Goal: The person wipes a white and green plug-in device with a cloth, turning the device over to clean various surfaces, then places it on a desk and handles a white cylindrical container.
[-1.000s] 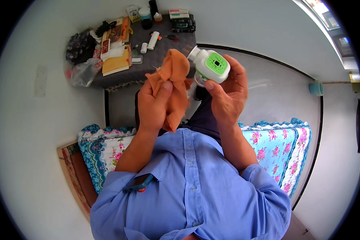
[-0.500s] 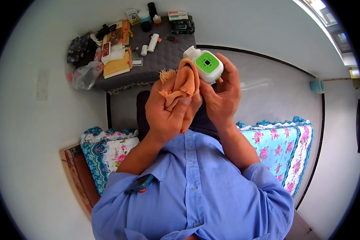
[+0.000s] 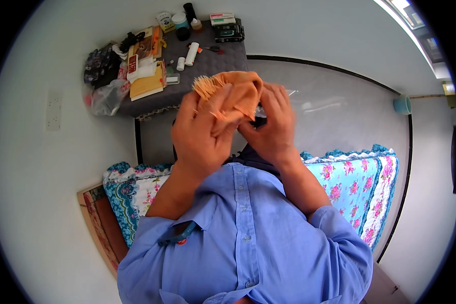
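My left hand (image 3: pixel 200 129) is closed on an orange cloth (image 3: pixel 240 93) with a frayed edge, bunched up in front of my chest. Its fingers are slightly blurred. Close against the cloth's right side, my right hand (image 3: pixel 273 121) is curled, its thumb near the cloth's lower edge. The white-and-green plug-in device that it held half a second ago is now almost wholly hidden behind the cloth and fingers. Only a small shiny bit shows between the cloth and the right palm.
Ahead to the left, a grey quilted table (image 3: pixel 207 66) bears white bottles (image 3: pixel 191 54), books (image 3: pixel 144 88), a red-and-white phone-like handset (image 3: pixel 132 66), a clear plastic bag (image 3: pixel 109 96) and a dark box (image 3: pixel 229 31). Flowered covers (image 3: pixel 347 187) lie on both sides of me.
The cloth has spread up and rightward over the white-and-green device, covering it. My left hand has shifted slightly left, and my right fingers have curled in toward the cloth.
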Action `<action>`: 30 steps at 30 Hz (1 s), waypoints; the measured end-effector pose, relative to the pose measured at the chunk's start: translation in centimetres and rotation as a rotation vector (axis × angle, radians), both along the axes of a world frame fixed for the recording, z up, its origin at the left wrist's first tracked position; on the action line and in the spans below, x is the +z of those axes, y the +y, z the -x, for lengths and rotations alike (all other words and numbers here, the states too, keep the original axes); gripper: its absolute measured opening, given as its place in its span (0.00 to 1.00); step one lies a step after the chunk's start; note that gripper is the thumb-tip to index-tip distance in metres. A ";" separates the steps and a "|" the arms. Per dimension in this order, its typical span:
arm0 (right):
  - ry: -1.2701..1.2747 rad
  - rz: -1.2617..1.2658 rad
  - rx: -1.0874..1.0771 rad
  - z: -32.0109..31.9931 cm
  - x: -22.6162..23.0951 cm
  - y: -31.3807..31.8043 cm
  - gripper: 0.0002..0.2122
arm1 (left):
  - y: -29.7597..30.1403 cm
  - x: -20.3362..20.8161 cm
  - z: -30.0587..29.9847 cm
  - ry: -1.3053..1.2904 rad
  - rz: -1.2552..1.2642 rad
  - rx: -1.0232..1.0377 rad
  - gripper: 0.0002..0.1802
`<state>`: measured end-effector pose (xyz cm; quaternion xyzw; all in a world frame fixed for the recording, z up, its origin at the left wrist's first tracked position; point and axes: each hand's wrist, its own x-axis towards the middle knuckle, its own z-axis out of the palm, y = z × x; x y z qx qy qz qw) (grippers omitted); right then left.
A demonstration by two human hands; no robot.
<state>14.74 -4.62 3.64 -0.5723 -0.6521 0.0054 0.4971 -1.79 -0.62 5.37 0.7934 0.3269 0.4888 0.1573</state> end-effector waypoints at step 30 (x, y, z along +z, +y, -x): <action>0.945 0.094 0.338 0.0 0.1 0.1 0.38 | -1.0 -2.3 0.0 -0.444 0.479 -0.151 0.19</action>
